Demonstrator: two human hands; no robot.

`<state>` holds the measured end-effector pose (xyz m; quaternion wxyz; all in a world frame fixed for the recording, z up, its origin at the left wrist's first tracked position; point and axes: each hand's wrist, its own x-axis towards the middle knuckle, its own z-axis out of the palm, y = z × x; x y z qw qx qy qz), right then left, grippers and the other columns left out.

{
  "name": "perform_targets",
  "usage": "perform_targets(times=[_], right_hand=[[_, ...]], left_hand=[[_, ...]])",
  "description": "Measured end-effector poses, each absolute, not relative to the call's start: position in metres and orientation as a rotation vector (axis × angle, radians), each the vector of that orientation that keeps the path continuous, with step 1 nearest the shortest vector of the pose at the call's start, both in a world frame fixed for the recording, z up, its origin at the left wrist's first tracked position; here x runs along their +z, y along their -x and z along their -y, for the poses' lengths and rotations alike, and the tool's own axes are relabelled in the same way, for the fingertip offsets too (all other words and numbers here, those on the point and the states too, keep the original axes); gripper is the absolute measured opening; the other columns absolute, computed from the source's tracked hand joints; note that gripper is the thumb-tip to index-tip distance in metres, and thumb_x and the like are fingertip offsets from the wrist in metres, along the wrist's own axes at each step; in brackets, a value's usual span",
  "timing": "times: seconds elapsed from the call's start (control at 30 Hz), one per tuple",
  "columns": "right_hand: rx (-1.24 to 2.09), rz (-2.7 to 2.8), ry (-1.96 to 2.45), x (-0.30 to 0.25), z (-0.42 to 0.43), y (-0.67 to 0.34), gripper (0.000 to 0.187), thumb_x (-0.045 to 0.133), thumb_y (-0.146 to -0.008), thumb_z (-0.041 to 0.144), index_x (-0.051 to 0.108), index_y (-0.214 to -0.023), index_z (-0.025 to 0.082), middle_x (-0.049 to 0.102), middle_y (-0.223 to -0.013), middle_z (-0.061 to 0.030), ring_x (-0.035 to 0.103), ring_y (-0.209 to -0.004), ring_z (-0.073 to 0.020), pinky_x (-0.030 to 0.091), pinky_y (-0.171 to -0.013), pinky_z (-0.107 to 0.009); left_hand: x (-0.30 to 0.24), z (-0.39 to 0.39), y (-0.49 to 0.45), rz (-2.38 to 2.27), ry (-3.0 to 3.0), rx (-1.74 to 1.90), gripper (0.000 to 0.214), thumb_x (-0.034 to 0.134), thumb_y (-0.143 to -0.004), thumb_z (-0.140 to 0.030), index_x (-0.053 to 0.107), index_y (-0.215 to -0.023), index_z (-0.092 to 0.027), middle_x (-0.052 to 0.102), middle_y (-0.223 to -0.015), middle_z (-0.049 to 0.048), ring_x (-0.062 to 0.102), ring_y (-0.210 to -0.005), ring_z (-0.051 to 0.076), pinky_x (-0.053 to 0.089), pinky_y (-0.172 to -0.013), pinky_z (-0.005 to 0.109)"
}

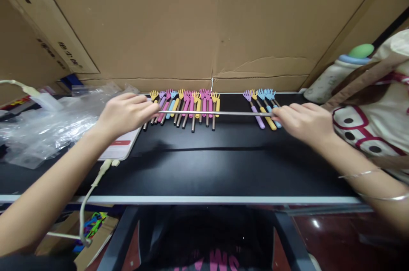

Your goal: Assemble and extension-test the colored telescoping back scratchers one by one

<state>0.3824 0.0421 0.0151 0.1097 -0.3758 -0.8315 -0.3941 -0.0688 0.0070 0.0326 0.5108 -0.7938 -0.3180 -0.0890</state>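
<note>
Nearby, open tabletop (204, 173) inside front edge (204, 200); above it, your left hand (129, 111) and right hand (303, 122) clamp fingers round one metal rod (220, 113). Four back scratchers (257, 118) right, crowded row (191, 107) left.

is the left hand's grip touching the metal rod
Touching. The head view shows the left hand's grip closed on the metal rod, which runs straight into it with no gap.

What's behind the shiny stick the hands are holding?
Behind the stick are a bigger bunch of hand-topped scratchers and a smaller bunch, on the black table. The stick hides thin strips of them; I can't see what the left hand and right hand cover.
</note>
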Motion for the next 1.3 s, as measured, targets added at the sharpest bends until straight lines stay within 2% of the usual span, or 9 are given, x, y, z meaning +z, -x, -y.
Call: perform_targets(times=[0.13,0.23,0.37,0.47,0.6,0.8,1.03,1.23,1.3], right_hand=[[-1.035,2.455,1.288,0.017,-0.051,-0.425,0.049,0.036,-0.103,0.048,0.07,-0.082,0.02,0.066,-0.065,-0.0064,0.047,-0.062,-0.0149,0.027,-0.06,-0.032],[-0.89,2.391,1.446,0.016,-0.057,-0.45,0.045,0.045,-0.098,0.055,0.072,-0.084,0.021,0.067,-0.068,-0.0098,0.049,-0.064,-0.0167,0.027,-0.059,-0.033],[-0.738,2.286,1.655,0.019,-0.065,-0.477,0.027,0.065,-0.083,0.048,0.071,-0.078,0.022,0.068,-0.071,-0.013,0.049,-0.065,-0.0182,0.029,-0.059,-0.034],[-0.678,2.244,1.76,0.024,-0.069,-0.49,0.021,0.067,-0.078,0.043,0.071,-0.073,0.023,0.066,-0.069,-0.0132,0.05,-0.067,-0.0184,0.03,-0.061,-0.036],[-0.764,2.154,1.79,0.026,-0.071,-0.5,0.02,0.072,-0.073,0.039,0.073,-0.078,0.02,0.07,-0.075,-0.0149,0.05,-0.066,-0.0171,0.03,-0.063,-0.036],[-0.775,2.231,1.665,0.017,-0.078,-0.507,0.018,0.072,-0.076,0.038,0.07,-0.077,0.02,0.07,-0.076,-0.0151,0.052,-0.067,-0.0183,0.027,-0.063,-0.036],[-0.747,2.315,1.557,0.016,-0.078,-0.497,0.012,0.067,-0.075,0.034,0.067,-0.08,0.023,0.071,-0.079,-0.0161,0.055,-0.069,-0.0207,0.034,-0.069,-0.038],[-0.716,2.395,1.379,0.013,-0.069,-0.451,0.016,0.06,-0.087,0.033,0.068,-0.082,0.02,0.073,-0.08,-0.0141,0.057,-0.068,-0.0198,0.033,-0.067,-0.036],[-0.763,2.451,1.241,0.011,-0.061,-0.42,0.02,0.051,-0.094,0.029,0.068,-0.088,0.019,0.074,-0.083,-0.0127,0.059,-0.071,-0.0195,0.035,-0.07,-0.035]], left_hand=[[0.029,-0.005,0.099,0.785,1.9,-0.241,0.035,0.041,-0.105,-0.034,0.057,-0.075,-0.023,0.062,-0.066,-0.0007,0.05,-0.067,0.016,0.038,-0.061,0.027],[0.028,-0.002,0.118,0.928,1.981,-0.302,0.034,0.038,-0.103,-0.027,0.057,-0.076,-0.026,0.064,-0.069,-0.0001,0.047,-0.071,0.019,0.037,-0.063,0.031],[0.03,0.001,0.143,1.236,2.083,-0.49,0.034,0.042,-0.098,-0.033,0.057,-0.068,-0.03,0.061,-0.064,0.0006,0.043,-0.072,0.022,0.031,-0.061,0.035],[0.031,0.003,0.157,1.298,2.058,-0.511,0.034,0.041,-0.097,-0.034,0.059,-0.068,-0.03,0.062,-0.065,0.0009,0.045,-0.075,0.023,0.031,-0.064,0.037],[0.03,0.001,0.171,1.255,1.974,-0.496,0.034,0.037,-0.101,-0.034,0.056,-0.074,-0.028,0.063,-0.07,-0.0001,0.046,-0.08,0.021,0.031,-0.064,0.035],[0.026,-0.008,0.169,1.166,1.965,-0.437,0.029,0.037,-0.102,-0.03,0.051,-0.077,-0.025,0.059,-0.071,0.0021,0.044,-0.077,0.02,0.033,-0.065,0.034],[0.023,-0.011,0.155,1.146,2.122,-0.394,0.032,0.032,-0.099,-0.023,0.048,-0.072,-0.026,0.058,-0.067,0.0022,0.042,-0.077,0.022,0.036,-0.072,0.039],[0.024,-0.016,0.129,1.006,2.139,-0.366,0.036,0.03,-0.101,-0.019,0.055,-0.076,-0.026,0.061,-0.064,-0.0005,0.047,-0.07,0.019,0.039,-0.071,0.035],[0.023,-0.018,0.106,0.927,2.12,-0.341,0.035,0.033,-0.101,-0.018,0.056,-0.076,-0.025,0.064,-0.066,-0.0014,0.051,-0.07,0.018,0.042,-0.072,0.033]])
